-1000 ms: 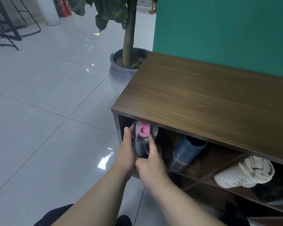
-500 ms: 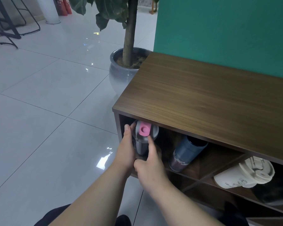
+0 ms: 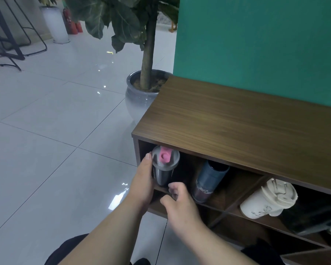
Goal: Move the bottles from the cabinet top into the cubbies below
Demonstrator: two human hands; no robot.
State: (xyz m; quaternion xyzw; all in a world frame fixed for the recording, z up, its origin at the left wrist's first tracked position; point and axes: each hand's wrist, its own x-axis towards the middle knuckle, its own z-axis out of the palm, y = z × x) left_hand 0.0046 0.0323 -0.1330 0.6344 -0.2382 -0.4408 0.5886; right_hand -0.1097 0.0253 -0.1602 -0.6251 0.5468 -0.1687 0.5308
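A: Bottle (image 3: 165,165) location?
B: Upright in the leftmost cubby (image 3: 182,169), cabinet's 9 o'clock end. Left hand (image 3: 142,180) grips its side. Right hand (image 3: 182,204) loosely curled, off the bottle, holding nothing.

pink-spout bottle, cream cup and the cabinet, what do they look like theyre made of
The pink-spout bottle: dark see-through body, likely plastic, under a matte grey lid with a pink spout, perhaps silicone. The cream cup: matte off-white, probably plastic or a fibre blend, with faint print; hard to be sure. The cabinet: brown wood grain with an even, low sheen, so veneer or laminate rather than raw wood.
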